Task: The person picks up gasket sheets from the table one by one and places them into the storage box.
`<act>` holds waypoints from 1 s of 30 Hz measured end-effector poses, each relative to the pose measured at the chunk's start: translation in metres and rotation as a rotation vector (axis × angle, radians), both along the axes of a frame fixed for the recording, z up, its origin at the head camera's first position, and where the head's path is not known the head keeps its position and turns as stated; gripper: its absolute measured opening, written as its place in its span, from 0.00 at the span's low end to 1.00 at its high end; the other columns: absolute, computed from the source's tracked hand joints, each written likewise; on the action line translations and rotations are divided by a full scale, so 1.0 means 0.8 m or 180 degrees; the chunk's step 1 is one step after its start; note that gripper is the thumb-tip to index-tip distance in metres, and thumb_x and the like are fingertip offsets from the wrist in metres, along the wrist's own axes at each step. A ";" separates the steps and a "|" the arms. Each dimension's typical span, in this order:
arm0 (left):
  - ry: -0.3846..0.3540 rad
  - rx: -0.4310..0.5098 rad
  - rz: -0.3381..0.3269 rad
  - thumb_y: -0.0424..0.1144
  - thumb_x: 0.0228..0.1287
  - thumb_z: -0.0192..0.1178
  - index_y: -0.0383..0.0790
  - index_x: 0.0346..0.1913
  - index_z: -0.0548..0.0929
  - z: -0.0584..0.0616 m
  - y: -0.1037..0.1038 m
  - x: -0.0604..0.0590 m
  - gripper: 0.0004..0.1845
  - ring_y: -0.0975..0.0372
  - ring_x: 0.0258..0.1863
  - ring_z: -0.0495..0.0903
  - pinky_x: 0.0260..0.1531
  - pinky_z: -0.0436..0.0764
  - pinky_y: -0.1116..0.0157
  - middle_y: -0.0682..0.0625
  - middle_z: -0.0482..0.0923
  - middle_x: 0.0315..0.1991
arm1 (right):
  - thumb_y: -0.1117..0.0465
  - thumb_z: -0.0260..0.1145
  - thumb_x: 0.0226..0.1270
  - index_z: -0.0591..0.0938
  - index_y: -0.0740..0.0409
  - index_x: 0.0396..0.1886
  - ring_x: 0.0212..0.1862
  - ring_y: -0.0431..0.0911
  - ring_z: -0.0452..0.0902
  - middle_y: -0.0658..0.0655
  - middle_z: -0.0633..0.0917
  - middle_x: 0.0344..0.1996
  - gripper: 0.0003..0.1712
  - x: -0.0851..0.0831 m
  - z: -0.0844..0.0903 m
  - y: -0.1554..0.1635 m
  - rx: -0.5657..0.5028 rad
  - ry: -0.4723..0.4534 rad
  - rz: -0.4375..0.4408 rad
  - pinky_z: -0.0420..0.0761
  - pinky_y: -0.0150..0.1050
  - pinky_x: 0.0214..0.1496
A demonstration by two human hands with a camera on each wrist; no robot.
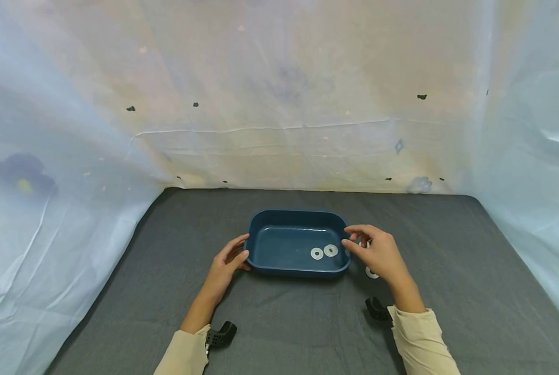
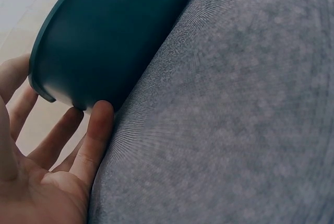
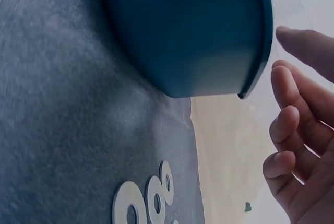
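A dark blue rectangular tray (image 1: 284,272) with rounded corners stands on the grey cloth. Inside it, toward the right end, lie two flat white washers, a left washer (image 1: 313,254) and a right washer (image 1: 326,253). My left hand (image 1: 224,268) is at the tray's left end, its slightly bent fingers touching the outer wall. At the right end, my right hand (image 1: 383,255) hovers beside the rim, thumb and fingers apart with nothing between them. More washers (image 3: 123,198) lie on the cloth below this hand, partly hidden by it in the head view.
The grey cloth (image 1: 279,323) covers the table, with pale patterned sheets hanging behind (image 1: 279,78) and at both sides. A black curved wrist mount (image 1: 223,335) sits by the left sleeve, and another wrist mount (image 1: 376,309) by the right sleeve.
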State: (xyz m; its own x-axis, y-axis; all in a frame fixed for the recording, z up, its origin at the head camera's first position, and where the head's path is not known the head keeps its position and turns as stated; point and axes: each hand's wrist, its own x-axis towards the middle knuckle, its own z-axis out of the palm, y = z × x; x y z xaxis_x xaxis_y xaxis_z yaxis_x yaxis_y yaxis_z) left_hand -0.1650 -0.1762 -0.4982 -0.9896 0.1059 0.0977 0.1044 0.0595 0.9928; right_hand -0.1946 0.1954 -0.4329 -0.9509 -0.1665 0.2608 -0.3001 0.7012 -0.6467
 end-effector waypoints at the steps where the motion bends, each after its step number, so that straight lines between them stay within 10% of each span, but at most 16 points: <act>1: -0.0003 0.0003 -0.0004 0.42 0.74 0.58 0.47 0.71 0.70 0.000 0.000 0.000 0.25 0.64 0.43 0.80 0.41 0.85 0.64 0.40 0.70 0.67 | 0.53 0.73 0.64 0.86 0.54 0.50 0.32 0.41 0.70 0.50 0.84 0.33 0.17 0.000 0.000 0.002 0.0001 0.0001 -0.0002 0.68 0.32 0.29; 30: -0.0026 -0.0021 -0.0007 0.42 0.74 0.58 0.46 0.71 0.70 0.002 -0.003 0.002 0.25 0.63 0.42 0.80 0.41 0.84 0.64 0.39 0.68 0.67 | 0.51 0.69 0.67 0.84 0.57 0.55 0.30 0.39 0.71 0.54 0.84 0.36 0.21 0.000 -0.005 0.081 0.0290 -0.0115 -0.0341 0.69 0.33 0.26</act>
